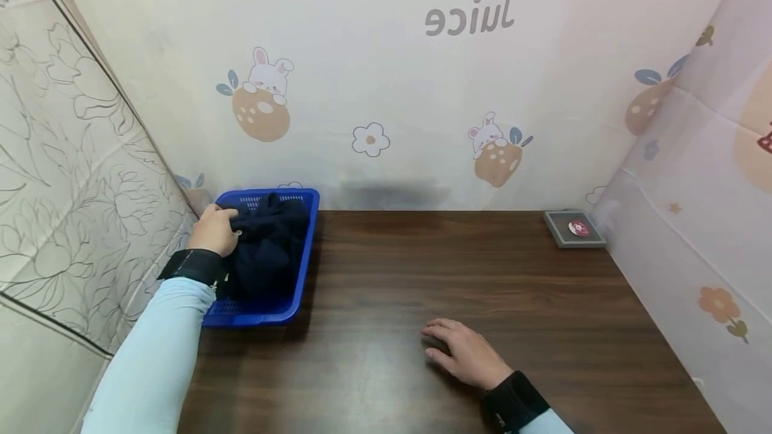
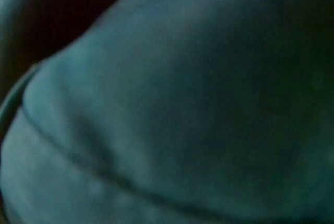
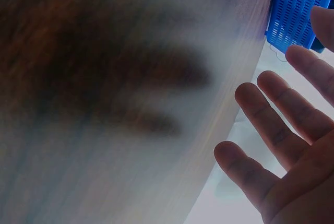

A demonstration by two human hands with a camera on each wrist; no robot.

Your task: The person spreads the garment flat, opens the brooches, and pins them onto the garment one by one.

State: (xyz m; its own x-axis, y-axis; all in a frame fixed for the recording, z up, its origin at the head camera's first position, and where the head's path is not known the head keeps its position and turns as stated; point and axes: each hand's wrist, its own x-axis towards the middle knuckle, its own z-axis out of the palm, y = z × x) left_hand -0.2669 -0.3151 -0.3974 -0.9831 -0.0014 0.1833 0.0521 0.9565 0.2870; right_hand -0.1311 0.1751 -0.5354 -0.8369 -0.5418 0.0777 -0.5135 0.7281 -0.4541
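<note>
A crumpled dark navy garment (image 1: 268,240) lies in a blue plastic basket (image 1: 309,246) at the left of the table. At the basket's left side my left hand (image 1: 214,230) grips the garment's edge, its fingertips partly hidden. Close-up cloth (image 2: 156,88) with a seam fills most of the dim left wrist view. My right hand (image 1: 466,355) hovers low over the table, holding nothing. Its fingers are spread and relaxed in the right wrist view, where part of the basket (image 3: 297,10) also shows.
A small grey square tray (image 1: 557,238) with a round red-and-white sticker sits at the table's back right. The brown wooden table (image 1: 386,273) is bounded by patterned cloth walls (image 1: 374,72) at the back, left and right.
</note>
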